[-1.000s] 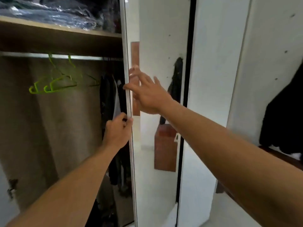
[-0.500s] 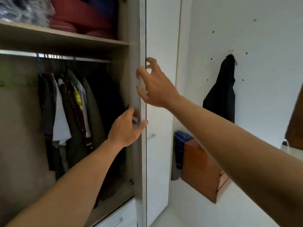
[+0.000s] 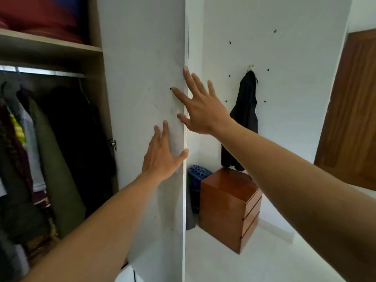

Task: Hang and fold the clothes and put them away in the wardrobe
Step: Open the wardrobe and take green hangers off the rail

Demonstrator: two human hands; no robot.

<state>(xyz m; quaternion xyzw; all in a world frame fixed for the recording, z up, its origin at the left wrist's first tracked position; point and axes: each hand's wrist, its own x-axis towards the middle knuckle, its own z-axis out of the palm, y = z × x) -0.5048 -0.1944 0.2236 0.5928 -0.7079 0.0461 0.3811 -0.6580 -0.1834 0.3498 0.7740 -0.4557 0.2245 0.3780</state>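
Observation:
The wardrobe's white door [image 3: 140,82] stands swung wide open in the middle of the view, its inner face toward me. My left hand [image 3: 162,153] lies flat against that face with straight fingers, thumb at the door's free edge. My right hand [image 3: 201,104] is spread open higher up, its fingers touching the same edge. Left of the door, several dark, green and patterned clothes [image 3: 46,151] hang from the wardrobe rail [image 3: 48,72]. Red and blue folded fabric [image 3: 44,15] lies on the shelf above the rail.
A black garment [image 3: 245,119] hangs from a wall hook to the right. Below it a brown wooden drawer chest [image 3: 230,208] stands on the white floor, with a blue perforated basket [image 3: 198,178] beside it. A brown room door [image 3: 354,110] is at far right.
The wardrobe door has swung further open to the right. Both hands went from curled around its edge to flat and spread against it. The view has turned right.

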